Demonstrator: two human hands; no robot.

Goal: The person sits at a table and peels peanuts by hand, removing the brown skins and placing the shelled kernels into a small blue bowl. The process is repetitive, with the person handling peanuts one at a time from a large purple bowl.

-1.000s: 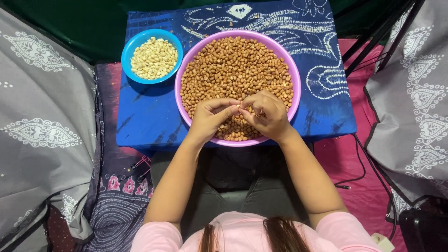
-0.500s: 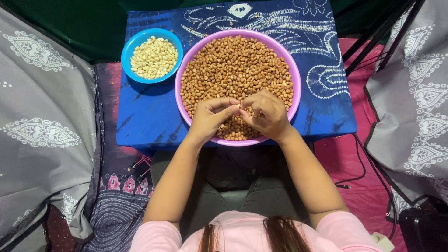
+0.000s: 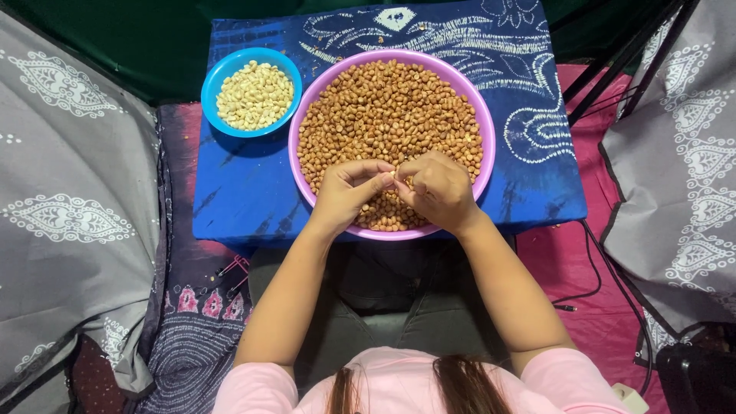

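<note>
Pale, a single peanut [image 3: 392, 175] sits pinched between the fingertips of the left hand [image 3: 346, 193] and right hand [image 3: 438, 190], above the pink bowl's [image 3: 486, 165] near edge; its long axis is too small to tell.

A low table [image 3: 253, 199] draped in a blue cloth with white patterns carries two bowls. A large pink bowl [image 3: 481, 115] heaped with brown-skinned peanuts [image 3: 383, 107] sits near the centre. At about ten o'clock from it, just beside its rim, a small blue bowl [image 3: 217, 77] holds pale skinned peanuts [image 3: 255, 96].
</note>
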